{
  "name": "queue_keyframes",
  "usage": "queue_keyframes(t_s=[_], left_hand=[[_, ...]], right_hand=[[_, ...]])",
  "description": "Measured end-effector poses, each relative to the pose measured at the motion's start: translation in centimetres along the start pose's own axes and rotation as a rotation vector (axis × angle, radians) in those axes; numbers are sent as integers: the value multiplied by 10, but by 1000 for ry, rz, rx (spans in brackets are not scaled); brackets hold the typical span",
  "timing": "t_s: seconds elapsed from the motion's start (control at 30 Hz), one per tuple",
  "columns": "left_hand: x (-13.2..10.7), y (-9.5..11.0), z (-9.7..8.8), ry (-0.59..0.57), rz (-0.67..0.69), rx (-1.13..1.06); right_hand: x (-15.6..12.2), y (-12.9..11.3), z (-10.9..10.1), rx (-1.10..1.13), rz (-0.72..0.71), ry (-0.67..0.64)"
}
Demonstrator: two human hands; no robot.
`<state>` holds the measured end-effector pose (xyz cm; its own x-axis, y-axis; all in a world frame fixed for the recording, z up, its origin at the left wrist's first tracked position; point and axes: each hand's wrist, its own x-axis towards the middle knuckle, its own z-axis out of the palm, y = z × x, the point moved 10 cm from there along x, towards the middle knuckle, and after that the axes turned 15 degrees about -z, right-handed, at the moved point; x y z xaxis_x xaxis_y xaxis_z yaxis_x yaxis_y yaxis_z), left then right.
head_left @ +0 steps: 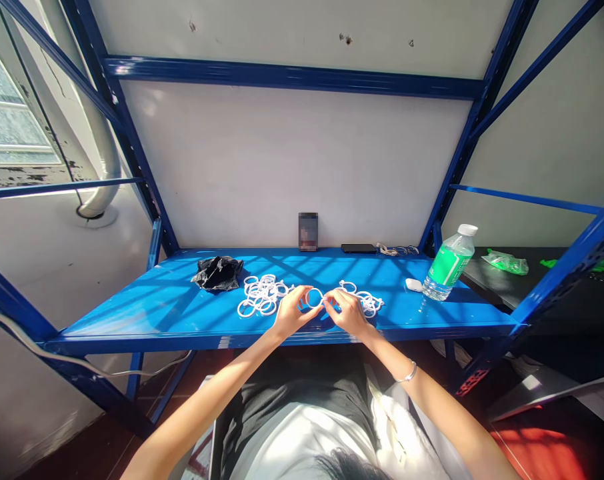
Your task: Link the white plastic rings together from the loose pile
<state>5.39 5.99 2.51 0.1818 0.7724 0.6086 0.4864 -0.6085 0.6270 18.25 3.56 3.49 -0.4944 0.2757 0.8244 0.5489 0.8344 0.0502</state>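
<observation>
- Closest to you, both forearms reach over the front edge of the blue worktop (152,308), the right one wearing a bangle (408,372).
- Your left hand (293,312) has its grip pinched shut on the left rim of a white ring (314,289); your right hand's (346,311) fingertips close on its right rim.
- That ring sits directly between your two grips, neither clearly nearer; being round, it offers no long axis, and its opening faces you.
- Just beyond your left hand lies a heap of white rings (263,295); a smaller pile (371,303) lies beside your right.
- Farther off, left, you have a black plastic bag (218,274).
</observation>
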Motion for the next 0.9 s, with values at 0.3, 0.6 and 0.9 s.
queue_keyframes(t_s=[0.3, 0.6, 0.9], left_hand=[[-2, -3, 10, -26, 5, 128], [-3, 1, 11, -37, 46, 150], [-3, 2, 10, -21, 70, 145]], right_hand=[[3, -5, 1, -23, -50, -19], [2, -5, 1, -36, -74, -19], [2, -6, 1, -23, -76, -18]])
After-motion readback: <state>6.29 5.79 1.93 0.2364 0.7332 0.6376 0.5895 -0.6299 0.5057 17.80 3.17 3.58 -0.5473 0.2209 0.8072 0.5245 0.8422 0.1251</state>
